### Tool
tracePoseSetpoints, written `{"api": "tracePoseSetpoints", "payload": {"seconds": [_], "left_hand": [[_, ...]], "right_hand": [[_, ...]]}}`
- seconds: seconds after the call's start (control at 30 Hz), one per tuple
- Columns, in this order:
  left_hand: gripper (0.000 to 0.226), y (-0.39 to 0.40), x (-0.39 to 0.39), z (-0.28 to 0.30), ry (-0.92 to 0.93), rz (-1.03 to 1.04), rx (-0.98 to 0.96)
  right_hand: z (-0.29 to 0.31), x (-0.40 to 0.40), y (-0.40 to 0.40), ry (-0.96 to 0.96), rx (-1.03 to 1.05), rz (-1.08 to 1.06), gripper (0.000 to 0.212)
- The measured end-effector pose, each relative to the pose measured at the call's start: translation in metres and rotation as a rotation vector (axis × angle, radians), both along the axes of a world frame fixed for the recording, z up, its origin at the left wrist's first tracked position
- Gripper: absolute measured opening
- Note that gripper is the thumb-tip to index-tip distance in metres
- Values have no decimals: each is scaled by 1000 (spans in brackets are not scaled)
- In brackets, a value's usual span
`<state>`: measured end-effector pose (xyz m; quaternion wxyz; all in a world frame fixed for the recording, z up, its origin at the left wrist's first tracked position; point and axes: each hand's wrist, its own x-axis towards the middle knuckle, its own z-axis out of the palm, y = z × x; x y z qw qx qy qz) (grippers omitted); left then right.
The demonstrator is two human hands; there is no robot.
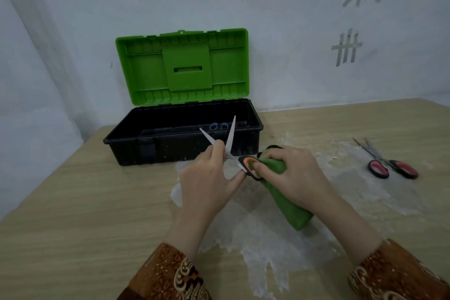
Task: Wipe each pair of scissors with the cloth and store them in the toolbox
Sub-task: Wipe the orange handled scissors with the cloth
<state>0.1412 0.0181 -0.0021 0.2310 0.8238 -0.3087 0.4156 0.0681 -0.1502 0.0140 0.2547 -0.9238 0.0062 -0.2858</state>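
Note:
My left hand (209, 178) grips a pair of scissors (230, 139) with black and orange handles, its white blades spread apart and pointing up toward the toolbox. My right hand (289, 173) presses a green cloth (289, 202) against the scissors' handles. The black toolbox (136, 146) stands just behind my hands with its green lid (182, 66) upright; blue scissor handles (219, 126) show inside it. A second pair of scissors with red and black handles (389, 165) lies on the table to the right.
The wooden table (73, 202) has a patch of white worn surface (267, 251) under and in front of my hands. A pale wall with tape marks (347, 47) rises right behind the toolbox. The table's left edge is near the toolbox.

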Motion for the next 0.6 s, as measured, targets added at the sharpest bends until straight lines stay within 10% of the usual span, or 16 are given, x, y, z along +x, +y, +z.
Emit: {"api": "tracePoseSetpoints", "payload": {"seconds": [0.17,0.4,0.6], "left_hand": [[25,-3,-1,0,97,-26,-73],[13,-12,-1,2,853,-402,-721],[9,-21,-13,4,891,-573,-1085]], "right_hand": [[-4,0,-3,-36,-121,-141,24],[-7,1,-8,-68,-68,-225,25],[-15,1,16,2,-83,-120,33]]}}
